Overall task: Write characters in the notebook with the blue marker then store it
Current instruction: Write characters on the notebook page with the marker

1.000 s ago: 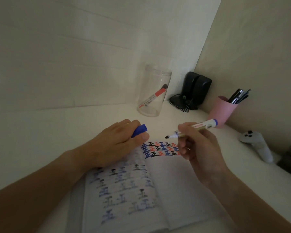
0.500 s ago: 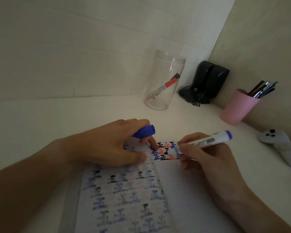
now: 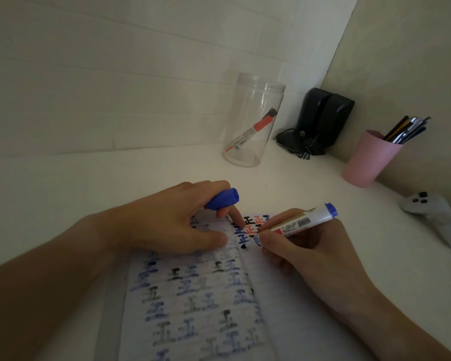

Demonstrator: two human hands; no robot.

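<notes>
- While the white desk top (image 3: 63, 194) fills the frame, the open lined notebook (image 3: 292, 313) lies at six o'clock, its left page covered in faded blue and black characters, with crisp black, red and blue ones at the top of the right page.
- Left hand (image 3: 167, 225), coming in from eight o'clock, presses flat on the left page, index fingertip down on the paper, other fingers curled around the blue marker cap (image 3: 223, 199).
- Right hand (image 3: 307, 254), in from four o'clock, is clenched in a writing grip on the white-barrelled blue marker (image 3: 301, 222); tip end down on the right page just beside the written characters, blue tail pointing to two o'clock.
- Clear plastic jar (image 3: 253, 121) stands upright at twelve o'clock, a red marker (image 3: 251, 131) leaning inside.
- Pink cup (image 3: 367, 162) of pens at two o'clock, against the wall.
- Black device (image 3: 323, 118) with cables sits in the corner between jar and cup.
- White controller (image 3: 438, 217) lies at three o'clock.
</notes>
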